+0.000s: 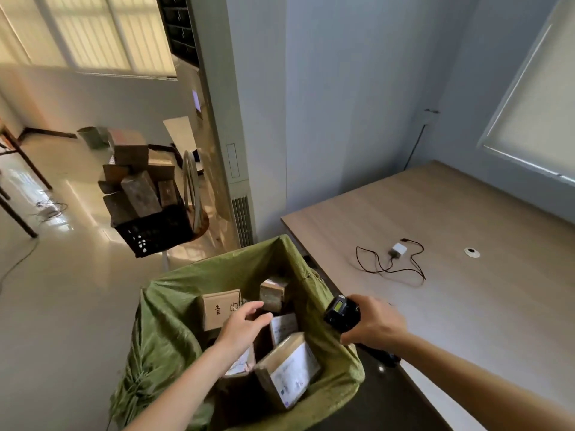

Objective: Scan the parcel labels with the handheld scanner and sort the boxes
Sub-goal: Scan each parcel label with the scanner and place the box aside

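Scanner (341, 313) held in right grip (375, 321) — left grip (245, 323) relaxed above labelled parcels (287, 368).

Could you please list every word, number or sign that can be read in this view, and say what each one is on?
"吉": dark printed character on the brown box standing in the green sack; the character beside it is cut off by the left hand.
White label on the nearest box: print too small to read.
White label on the box behind it: blurred.
Screen of the handheld scanner in the right hand: unreadable.
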### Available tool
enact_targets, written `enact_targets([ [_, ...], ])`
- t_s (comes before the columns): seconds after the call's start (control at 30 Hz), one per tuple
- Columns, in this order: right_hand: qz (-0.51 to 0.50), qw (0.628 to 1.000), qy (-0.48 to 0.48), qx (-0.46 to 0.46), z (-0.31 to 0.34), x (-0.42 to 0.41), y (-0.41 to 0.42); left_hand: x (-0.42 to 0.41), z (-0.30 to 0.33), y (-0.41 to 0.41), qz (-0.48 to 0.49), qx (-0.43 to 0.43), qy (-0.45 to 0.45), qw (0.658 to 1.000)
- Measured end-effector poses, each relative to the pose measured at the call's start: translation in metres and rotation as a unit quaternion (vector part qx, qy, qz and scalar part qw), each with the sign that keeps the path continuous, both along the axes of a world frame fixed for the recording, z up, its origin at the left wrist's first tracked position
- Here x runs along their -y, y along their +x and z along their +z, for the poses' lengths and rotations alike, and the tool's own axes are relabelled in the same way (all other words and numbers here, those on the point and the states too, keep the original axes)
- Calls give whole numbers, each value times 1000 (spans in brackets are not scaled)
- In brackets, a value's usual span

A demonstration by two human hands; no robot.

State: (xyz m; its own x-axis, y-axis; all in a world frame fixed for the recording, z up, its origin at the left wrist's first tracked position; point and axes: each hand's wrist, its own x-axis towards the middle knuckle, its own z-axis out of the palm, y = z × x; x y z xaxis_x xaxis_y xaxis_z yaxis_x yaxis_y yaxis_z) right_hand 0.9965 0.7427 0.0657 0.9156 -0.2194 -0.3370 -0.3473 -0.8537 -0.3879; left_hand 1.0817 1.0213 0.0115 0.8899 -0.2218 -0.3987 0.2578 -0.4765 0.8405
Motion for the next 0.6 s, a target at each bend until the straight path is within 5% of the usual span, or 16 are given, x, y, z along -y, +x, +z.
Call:
enact_targets([
  [0.33,-153,986,-55,44,102,70,-129,116,84,-31,-174,78,-38,981],
  [0.6,-373,920,-108,53,180,140,-325,274,177,-158,-340,140,-82,926],
])
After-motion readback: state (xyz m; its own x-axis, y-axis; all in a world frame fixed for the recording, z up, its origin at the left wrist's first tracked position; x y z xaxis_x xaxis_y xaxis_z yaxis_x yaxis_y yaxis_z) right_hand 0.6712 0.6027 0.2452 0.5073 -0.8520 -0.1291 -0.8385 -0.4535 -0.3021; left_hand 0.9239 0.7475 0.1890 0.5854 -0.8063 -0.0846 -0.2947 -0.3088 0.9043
